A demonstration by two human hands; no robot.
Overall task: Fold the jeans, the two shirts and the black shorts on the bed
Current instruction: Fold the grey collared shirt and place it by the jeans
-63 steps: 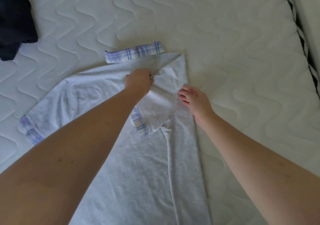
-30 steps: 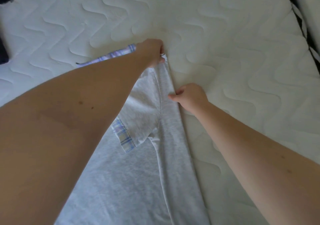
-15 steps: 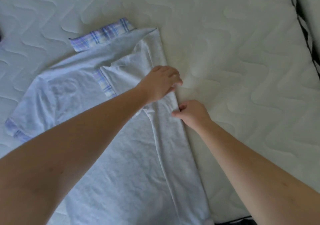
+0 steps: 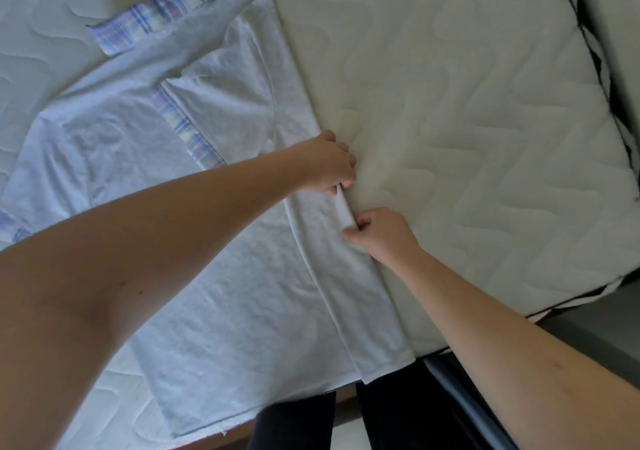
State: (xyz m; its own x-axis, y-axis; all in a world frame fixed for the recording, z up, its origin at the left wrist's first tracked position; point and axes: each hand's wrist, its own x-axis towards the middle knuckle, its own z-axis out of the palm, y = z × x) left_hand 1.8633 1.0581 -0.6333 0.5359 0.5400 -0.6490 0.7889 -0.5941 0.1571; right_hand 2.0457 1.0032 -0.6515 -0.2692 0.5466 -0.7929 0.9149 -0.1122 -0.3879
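Both hands pinch the grey shirt (image 4: 214,293) along its folded right edge, left hand (image 4: 329,165) just beyond right hand (image 4: 381,235), on the bed (image 4: 467,120).

One pale grey short-sleeved cotton shirt (image 4: 214,276) lies on one white quilted mattress (image 4: 467,110). The shirt carries one blue-and-white plaid collar (image 4: 152,20) and two plaid-trimmed sleeve cuffs: one folded inward (image 4: 188,131), one at the left edge (image 4: 10,228). Two bare hands are in view, a left hand (image 4: 327,164) and a right hand (image 4: 384,233). Two dark trouser legs (image 4: 408,411), probably the person's own, show at the bottom.
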